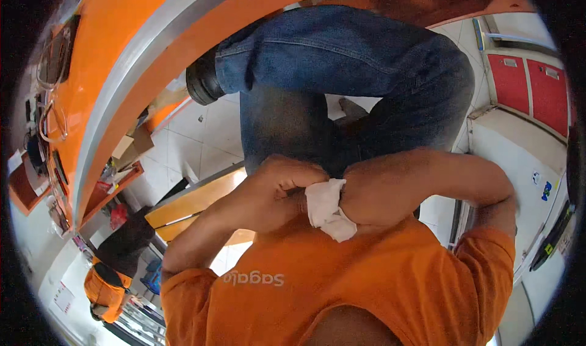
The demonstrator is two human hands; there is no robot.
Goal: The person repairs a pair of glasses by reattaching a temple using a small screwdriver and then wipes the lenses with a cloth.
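Note:
A crumpled white piece of tissue or thin cloth (pixel 325 204) sits between my two hands, in front of my orange shirt. My left hand (pixel 282 190) is curled closed at its left edge, with the fingertips tucked out of sight. From the other side my right hand (pixel 379 193) bends in at the wrist and closes on the same piece, its fingers mostly hidden behind the palm. A loose end of the white piece hangs below the hands. My legs in blue jeans (pixel 348 59) are crossed just beyond them.
An orange counter (pixel 119 31) with a metal edge curves along the left and top. Red cabinet doors (pixel 511 83) and a white cabinet (pixel 510 141) stand at the right. A yellow wooden bench (pixel 183 205) is at my left; farther off, a person in orange (pixel 107 291).

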